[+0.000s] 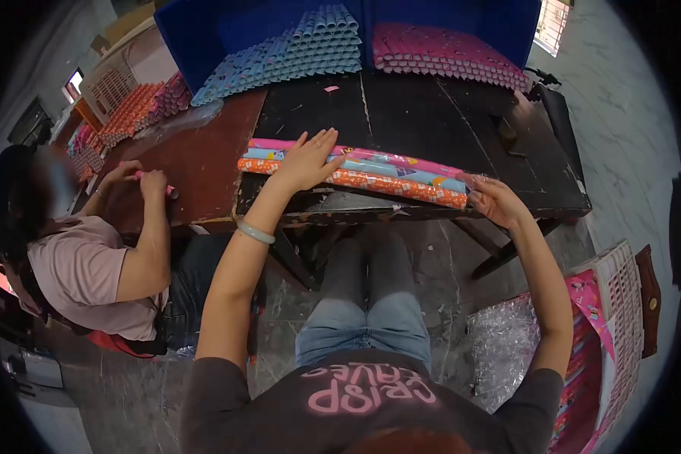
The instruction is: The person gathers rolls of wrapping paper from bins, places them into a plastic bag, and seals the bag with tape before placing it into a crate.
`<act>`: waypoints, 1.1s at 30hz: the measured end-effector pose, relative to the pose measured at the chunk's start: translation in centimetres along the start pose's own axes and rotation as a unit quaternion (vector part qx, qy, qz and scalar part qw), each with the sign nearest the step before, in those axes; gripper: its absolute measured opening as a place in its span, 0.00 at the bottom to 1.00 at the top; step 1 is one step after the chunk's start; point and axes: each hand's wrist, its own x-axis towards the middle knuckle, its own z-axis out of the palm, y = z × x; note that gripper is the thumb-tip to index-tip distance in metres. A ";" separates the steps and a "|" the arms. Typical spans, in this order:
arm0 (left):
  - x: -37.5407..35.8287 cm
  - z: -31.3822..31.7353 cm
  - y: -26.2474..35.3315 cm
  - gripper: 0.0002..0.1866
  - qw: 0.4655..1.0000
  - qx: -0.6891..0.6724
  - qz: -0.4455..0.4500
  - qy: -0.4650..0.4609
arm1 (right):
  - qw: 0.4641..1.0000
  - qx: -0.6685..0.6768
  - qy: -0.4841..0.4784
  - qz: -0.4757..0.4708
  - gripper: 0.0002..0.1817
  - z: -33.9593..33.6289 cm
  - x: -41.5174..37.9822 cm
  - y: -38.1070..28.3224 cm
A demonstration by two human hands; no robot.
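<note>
Three rolls of printed wrapping paper lie side by side near the front edge of the black table: a pink roll point(382, 156), a light blue roll point(386, 168) and an orange roll point(397, 186). Shiny clear film appears to cover them. My left hand point(309, 161) rests flat across the rolls toward their left end, fingers spread. At their right end my right hand point(496, 201) has its thumb and fingers pinched on the clear plastic film point(473, 184) that sticks out past the rolls. Its fingertips are partly hidden by the film.
Blue bins at the back hold stacked light blue rolls point(310, 49) and pink rolls point(446, 57). A co-worker point(91, 265) sits at the left with a pink roll in hand. A white crate point(620, 318) with wrapped rolls and clear film stands at the lower right.
</note>
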 end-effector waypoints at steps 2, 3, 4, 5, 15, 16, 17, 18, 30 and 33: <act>-0.2 0.1 -0.3 0.37 1.000 0.013 -0.014 -0.014 | 0.998 0.036 -0.040 0.016 0.20 -0.6 -0.3 0.2; -0.2 0.0 -0.3 0.37 1.000 0.006 -0.006 -0.018 | 0.994 0.070 -0.077 0.029 0.20 -1.2 -0.1 0.2; 0.0 -0.1 -0.5 0.37 1.000 0.000 0.002 -0.021 | 0.994 0.072 -0.083 0.028 0.20 -1.9 0.1 0.4; 0.2 -0.1 -0.6 0.36 1.000 0.004 0.019 -0.020 | 0.985 0.132 -0.104 0.025 0.20 -2.7 0.2 1.2; 0.5 -1.2 -0.3 0.30 0.997 -0.013 0.051 -0.051 | 0.993 0.060 -0.076 -0.065 0.31 -2.3 -2.2 5.0; 0.7 -1.1 -0.4 0.29 0.997 -0.006 0.057 -0.049 | 0.992 0.068 -0.079 -0.064 0.31 -2.5 -1.9 5.4; 0.8 -1.2 -0.3 0.29 0.997 -0.003 0.053 -0.051 | 0.993 0.062 -0.083 -0.063 0.33 -2.7 -1.8 5.5; 0.8 -1.3 -0.1 0.29 0.997 -0.001 0.049 -0.054 | 0.993 0.056 -0.087 -0.060 0.35 -2.4 -1.8 5.3; 1.3 -2.0 0.8 0.29 0.996 -0.022 0.054 -0.071 | 0.997 -0.029 -0.001 -0.076 0.37 -1.9 -4.6 5.1; 1.3 -1.7 0.5 0.30 0.997 -0.010 0.045 -0.062 | 0.994 -0.079 0.023 -0.069 0.32 -4.0 -6.6 6.6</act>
